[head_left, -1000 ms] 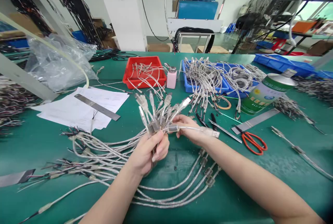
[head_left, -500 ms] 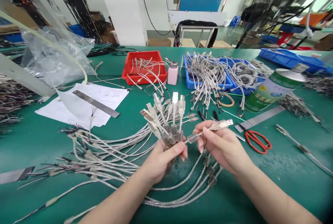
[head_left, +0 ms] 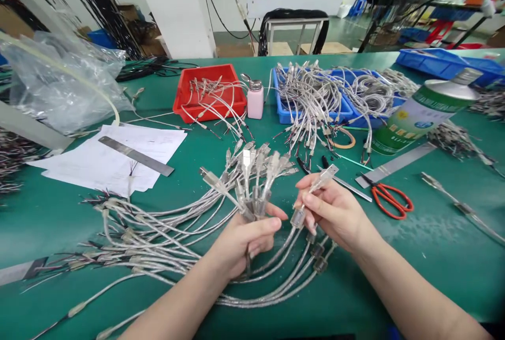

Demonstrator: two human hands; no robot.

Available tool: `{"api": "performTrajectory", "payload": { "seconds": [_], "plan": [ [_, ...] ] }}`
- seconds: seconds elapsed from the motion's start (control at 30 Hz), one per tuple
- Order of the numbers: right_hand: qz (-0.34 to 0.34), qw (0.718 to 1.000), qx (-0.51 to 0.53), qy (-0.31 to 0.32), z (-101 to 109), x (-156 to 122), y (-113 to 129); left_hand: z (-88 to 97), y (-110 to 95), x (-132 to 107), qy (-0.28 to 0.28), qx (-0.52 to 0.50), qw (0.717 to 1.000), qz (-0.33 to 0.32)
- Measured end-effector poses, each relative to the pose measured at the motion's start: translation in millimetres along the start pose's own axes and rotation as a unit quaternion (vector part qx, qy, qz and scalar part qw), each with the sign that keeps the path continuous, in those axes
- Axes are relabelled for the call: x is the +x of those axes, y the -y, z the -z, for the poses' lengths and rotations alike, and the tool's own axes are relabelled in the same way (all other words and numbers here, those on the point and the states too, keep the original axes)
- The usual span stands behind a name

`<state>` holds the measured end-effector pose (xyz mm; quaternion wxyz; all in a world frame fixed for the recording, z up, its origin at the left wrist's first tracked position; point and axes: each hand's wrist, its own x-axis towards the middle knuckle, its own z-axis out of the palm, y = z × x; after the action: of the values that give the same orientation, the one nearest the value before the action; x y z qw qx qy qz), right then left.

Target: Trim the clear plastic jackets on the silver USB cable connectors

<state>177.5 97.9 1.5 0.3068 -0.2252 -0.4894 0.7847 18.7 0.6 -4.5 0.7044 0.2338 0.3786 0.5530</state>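
My left hand (head_left: 246, 240) is closed around a bundle of USB cables (head_left: 256, 192), their clear plugs fanned upward above the fingers. Between thumb and fingers of my right hand (head_left: 335, 211) is the plug end of a single USB cable (head_left: 322, 179), tilted up to the right. That cable's grey ferrite bead (head_left: 298, 217) hangs just below the fingertips. Several more cables with beads (head_left: 320, 263) curve beneath my right hand; whether its fingers also hold these I cannot tell. Braided cables (head_left: 165, 224) spread left over the green table, ending in bare wires.
Red-handled scissors (head_left: 390, 200) and a steel ruler (head_left: 398, 165) lie to the right, near a green can (head_left: 422, 113). Farther back are a red tray (head_left: 181, 92), a pink bottle (head_left: 255, 102) and a blue tray of cables (head_left: 284, 113). Papers (head_left: 98, 163) with another ruler (head_left: 136, 156) lie left.
The single cable in my right hand has come away from the left hand's bundle and now points more upward, its bead hanging down. The camera view has shifted slightly.
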Motion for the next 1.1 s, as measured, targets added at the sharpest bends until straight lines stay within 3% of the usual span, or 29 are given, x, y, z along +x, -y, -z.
{"api": "performTrajectory", "payload": {
  "seconds": [0.1, 0.17, 0.33, 0.63, 1.1],
  "plan": [
    [0.015, 1.0, -0.013, 0.009, 0.4, -0.2, -2.8, -3.8, 3.0, -2.0, -0.039, 0.078, 0.996, 0.003],
    [0.022, 1.0, -0.017, 0.013, 0.3, -0.3, -3.7, -5.7, 3.1, -2.9, -0.037, 0.093, 0.995, 0.006],
    [0.01, 1.0, 0.002, 0.003, -1.9, 0.6, -2.7, -7.1, 0.5, -5.7, -0.008, 0.108, 0.993, 0.045],
    [-0.043, 0.997, 0.059, -0.006, -6.8, 2.9, -5.2, -8.2, 1.4, -5.8, -0.055, 0.128, 0.99, 0.015],
    [-0.08, 0.996, 0.02, -0.015, -4.7, 2.1, -8.1, -9.7, 4.1, -7.9, -0.069, 0.133, 0.989, 0.009]
  ]
}}
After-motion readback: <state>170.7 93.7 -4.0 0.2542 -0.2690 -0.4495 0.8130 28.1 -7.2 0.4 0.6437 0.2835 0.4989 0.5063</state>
